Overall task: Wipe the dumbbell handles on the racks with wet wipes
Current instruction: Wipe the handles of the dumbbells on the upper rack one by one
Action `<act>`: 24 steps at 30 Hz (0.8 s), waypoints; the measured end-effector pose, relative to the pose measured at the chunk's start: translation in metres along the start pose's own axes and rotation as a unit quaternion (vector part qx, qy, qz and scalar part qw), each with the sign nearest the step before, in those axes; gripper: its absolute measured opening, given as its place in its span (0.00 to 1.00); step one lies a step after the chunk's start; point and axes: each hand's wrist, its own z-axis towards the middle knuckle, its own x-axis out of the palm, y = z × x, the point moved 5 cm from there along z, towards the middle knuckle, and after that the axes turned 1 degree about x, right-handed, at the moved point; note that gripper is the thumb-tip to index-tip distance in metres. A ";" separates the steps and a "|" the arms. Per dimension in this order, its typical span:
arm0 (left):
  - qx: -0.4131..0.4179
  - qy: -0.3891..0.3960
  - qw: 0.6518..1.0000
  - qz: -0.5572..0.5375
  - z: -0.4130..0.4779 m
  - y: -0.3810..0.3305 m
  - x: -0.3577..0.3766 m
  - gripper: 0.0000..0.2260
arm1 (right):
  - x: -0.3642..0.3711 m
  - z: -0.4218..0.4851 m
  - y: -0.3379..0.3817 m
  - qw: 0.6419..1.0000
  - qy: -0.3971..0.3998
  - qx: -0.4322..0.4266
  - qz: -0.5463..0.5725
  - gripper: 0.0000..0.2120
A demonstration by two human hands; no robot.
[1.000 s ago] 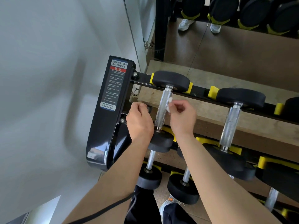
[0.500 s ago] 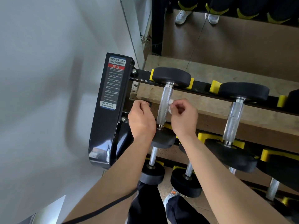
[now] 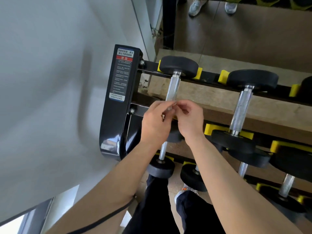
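- Left hand (image 3: 155,123) has swung across to meet right hand (image 3: 191,119) before the dumbbell handle (image 3: 174,85) on the rack (image 3: 116,105)
- Right grip clamps the wet wipe (image 3: 170,108), barely visible; left grip: cannot tell
- Fumbled handover could drop it between tiers

The person is wearing dark trousers (image 3: 155,208) and a light grey sports shoe (image 3: 183,193) that is carrying a small orange mark. Both forearms are showing bare. A thin black cable (image 3: 109,216) is running across the left forearm (image 3: 101,191).
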 end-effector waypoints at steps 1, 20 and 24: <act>-0.003 -0.005 1.000 0.002 0.002 0.001 -0.003 0.14 | 0.002 0.001 0.003 1.000 0.017 -0.001 0.010 0.12; -0.154 -0.134 0.979 -0.023 0.024 0.022 0.002 0.05 | 0.015 0.034 0.003 0.956 -0.130 -0.131 -0.230 0.08; -0.155 -0.140 0.978 -0.028 0.024 0.023 0.002 0.04 | 0.015 0.034 0.003 0.950 -0.134 -0.131 -0.250 0.06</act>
